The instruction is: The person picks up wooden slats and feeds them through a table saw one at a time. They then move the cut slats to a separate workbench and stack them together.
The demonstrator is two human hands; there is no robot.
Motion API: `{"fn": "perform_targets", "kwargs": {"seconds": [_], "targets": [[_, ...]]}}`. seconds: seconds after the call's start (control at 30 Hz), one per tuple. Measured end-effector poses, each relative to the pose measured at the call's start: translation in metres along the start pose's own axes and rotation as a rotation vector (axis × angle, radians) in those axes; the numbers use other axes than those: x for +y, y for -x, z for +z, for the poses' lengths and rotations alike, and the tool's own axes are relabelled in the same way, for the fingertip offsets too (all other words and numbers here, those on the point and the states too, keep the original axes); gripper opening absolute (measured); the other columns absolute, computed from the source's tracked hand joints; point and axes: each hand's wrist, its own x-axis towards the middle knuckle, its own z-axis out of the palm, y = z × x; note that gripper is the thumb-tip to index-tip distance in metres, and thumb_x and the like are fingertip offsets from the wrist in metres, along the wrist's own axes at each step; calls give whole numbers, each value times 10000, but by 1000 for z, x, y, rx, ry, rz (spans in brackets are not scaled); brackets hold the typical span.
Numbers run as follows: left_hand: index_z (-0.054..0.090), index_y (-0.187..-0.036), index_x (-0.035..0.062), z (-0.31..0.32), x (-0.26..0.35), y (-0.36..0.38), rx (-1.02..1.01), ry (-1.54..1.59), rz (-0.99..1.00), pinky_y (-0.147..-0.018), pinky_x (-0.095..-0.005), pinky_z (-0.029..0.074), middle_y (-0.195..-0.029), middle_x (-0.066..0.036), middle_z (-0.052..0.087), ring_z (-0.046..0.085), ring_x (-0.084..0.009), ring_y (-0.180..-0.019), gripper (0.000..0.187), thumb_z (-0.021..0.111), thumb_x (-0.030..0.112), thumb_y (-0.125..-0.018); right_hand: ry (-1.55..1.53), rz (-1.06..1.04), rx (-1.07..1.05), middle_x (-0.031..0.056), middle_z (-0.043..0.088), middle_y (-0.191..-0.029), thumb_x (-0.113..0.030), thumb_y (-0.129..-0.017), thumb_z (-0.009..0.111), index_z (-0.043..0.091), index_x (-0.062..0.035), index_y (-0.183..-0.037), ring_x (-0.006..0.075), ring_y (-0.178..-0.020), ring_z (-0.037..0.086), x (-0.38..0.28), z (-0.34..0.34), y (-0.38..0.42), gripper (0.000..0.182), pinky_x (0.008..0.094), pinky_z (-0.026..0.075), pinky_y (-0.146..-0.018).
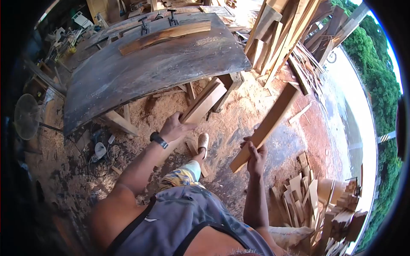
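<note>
My left hand, with a dark watch on its wrist, is closed round the lower end of light wooden boards; they look like two or more pieces held together, slanting up to the right. My right hand grips a single wooden plank near its lower end, thumb on the near face. That plank also tilts up and to the right, its far end high over the floor. The two loads are apart from each other. Some fingers of both hands are hidden behind the wood.
A dark worktable stands ahead, bearing a long wooden piece and clamps. Tall boards lean at the upper right. Offcuts are heaped at the lower right. Sawdust covers the floor; a fan stands left.
</note>
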Motion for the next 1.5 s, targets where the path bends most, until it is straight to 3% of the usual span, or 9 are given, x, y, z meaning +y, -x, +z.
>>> {"fn": "perform_targets", "kwargs": {"seconds": [0.1,0.2,0.3,0.47,0.67,0.83,1.2,1.3,1.5], "targets": [[591,-1184,-59,2,25,-45,-13,-268,-74,-869,-405,563,-1064,-206,694,696,-297,-995,752,909,434,-712,-237,81,118,112,661,-844,-55,-905,670,584,70,-1152,199,-778,635,10,-22,-67,290,334,519,-713],[540,-1257,-46,23,6,-119,132,-486,86,-900,-445,555,-1167,-223,618,651,-336,-1067,812,899,439,-713,-343,-42,113,121,650,-837,-82,-944,635,596,37,-1096,222,-787,636,40,-49,-143,198,363,521,-743],[536,-1278,-20,31,37,-185,206,-489,90,-904,-451,542,-1196,-219,622,638,-375,-1087,808,904,407,-700,-422,15,100,126,645,-856,-103,-951,637,598,29,-1085,226,-791,639,2,-58,-209,192,375,527,-758],[521,-1302,-19,51,83,-294,265,-561,162,-933,-462,531,-1251,-216,601,616,-400,-1117,809,893,379,-704,-332,-42,47,122,646,-849,-110,-947,648,598,40,-1105,221,-799,640,-48,-87,-309,223,370,524,-771],[493,-1339,18,88,69,-398,169,-609,262,-978,-488,489,-1304,-206,552,585,-386,-1165,854,874,434,-698,-196,-23,-123,119,656,-837,-98,-933,667,603,62,-1146,202,-799,634,-47,-108,-438,274,331,501,-761],[481,-1347,66,128,69,-429,174,-790,90,-1058,-492,378,-1275,-146,535,495,-356,-1227,861,871,472,-696,-147,6,-350,127,645,-832,-66,-938,622,598,75,-1143,210,-765,629,-18,-113,-574,250,312,497,-722],[491,-1413,139,165,112,-451,314,-856,-129,-1175,-579,253,-1344,-101,529,454,-315,-1315,905,897,416,-653,-540,167,-980,122,648,-914,-96,-946,649,609,53,-1172,228,-848,650,-63,7,-791,274,388,543,-817],[510,-1421,170,172,120,-460,417,-890,-267,-1165,-592,263,-1385,-100,510,429,-336,-1340,909,916,355,-629,-539,157,-1118,101,655,-927,-119,-923,683,613,69,-1161,221,-830,650,-68,62,-815,311,359,539,-784],[548,-1422,183,181,113,-468,647,-833,-227,-1155,-536,329,-1386,-119,496,422,-377,-1337,921,931,211,-584,-616,134,-1309,132,690,-896,-53,-850,636,646,53,-1142,208,-761,657,-67,177,-814,311,331,538,-717]]}}
